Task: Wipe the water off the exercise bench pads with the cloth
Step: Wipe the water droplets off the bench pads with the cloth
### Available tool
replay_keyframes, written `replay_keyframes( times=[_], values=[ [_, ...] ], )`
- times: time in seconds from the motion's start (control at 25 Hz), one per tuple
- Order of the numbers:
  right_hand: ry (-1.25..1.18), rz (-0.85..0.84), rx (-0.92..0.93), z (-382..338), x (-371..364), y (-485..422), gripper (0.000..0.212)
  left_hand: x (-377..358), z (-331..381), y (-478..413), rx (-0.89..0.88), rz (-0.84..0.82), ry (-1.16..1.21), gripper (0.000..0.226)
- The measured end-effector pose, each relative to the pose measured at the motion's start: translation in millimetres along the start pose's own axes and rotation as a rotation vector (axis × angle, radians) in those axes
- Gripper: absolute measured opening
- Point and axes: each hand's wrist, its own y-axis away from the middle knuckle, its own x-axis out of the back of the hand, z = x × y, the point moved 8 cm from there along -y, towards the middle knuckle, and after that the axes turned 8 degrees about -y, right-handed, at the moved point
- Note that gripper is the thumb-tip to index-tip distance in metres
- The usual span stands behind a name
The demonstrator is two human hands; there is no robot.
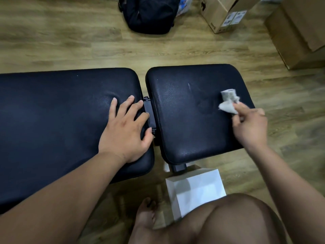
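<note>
Two black bench pads lie side by side across the view. The long left pad [52, 120] carries my left hand [126, 127], which rests flat with fingers spread near its right end, beside the black hinge bracket [149, 115]. The shorter right pad [190, 106] shows fine water droplets and a damp smear near its middle. My right hand [249, 124] pinches a small crumpled grey cloth [228, 101] over the right part of that pad. Whether the cloth touches the pad is unclear.
A white box [197, 189] stands on the wooden floor below the right pad. A black backpack [149, 14] lies beyond the bench, with cardboard boxes [225, 13] at the top right. My knee and bare foot [146, 217] are at the bottom.
</note>
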Motion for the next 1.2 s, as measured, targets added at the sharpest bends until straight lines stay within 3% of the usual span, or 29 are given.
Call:
replay_keyframes(
  times=[0.16,0.28,0.4,0.52,0.64,0.76,0.84,0.96,1.04,1.2],
  values=[
    [-0.009,0.045,-0.255,50,7,-39,0.047,0,0,-1,0.001,0.006,0.009,0.051],
    [-0.054,0.119,-0.370,21,-12,-36,0.043,-1,0,-1,-0.003,0.003,0.004,0.050],
    [-0.076,0.058,-0.116,-85,-50,8,0.045,-1,1,-1,-0.004,0.002,0.001,0.050],
    [-0.229,-0.132,0.313,-188,-73,70,0.044,-1,1,-1,-0.007,0.021,0.031,0.047],
    [-0.259,-0.185,0.484,-154,-58,65,0.047,-1,0,-1,-0.006,0.023,0.023,0.049],
    [-0.105,-0.085,0.247,-55,-21,-2,0.048,-1,-1,0,0.000,0.010,0.005,0.049],
    [-0.059,-0.047,-0.032,-6,-1,-49,0.045,-2,0,-1,-0.002,-0.004,0.004,0.049],
    [-0.117,0.003,-0.327,-16,-17,-82,0.048,-1,0,-1,0.001,0.003,-0.004,0.051],
    [-0.098,-0.026,-0.230,-74,-48,-75,0.047,-1,0,2,0.009,0.014,0.004,0.051],
    [-0.094,-0.233,0.233,-220,-98,-44,0.038,0,2,0,0.000,0.034,0.013,0.045]
  ],
)
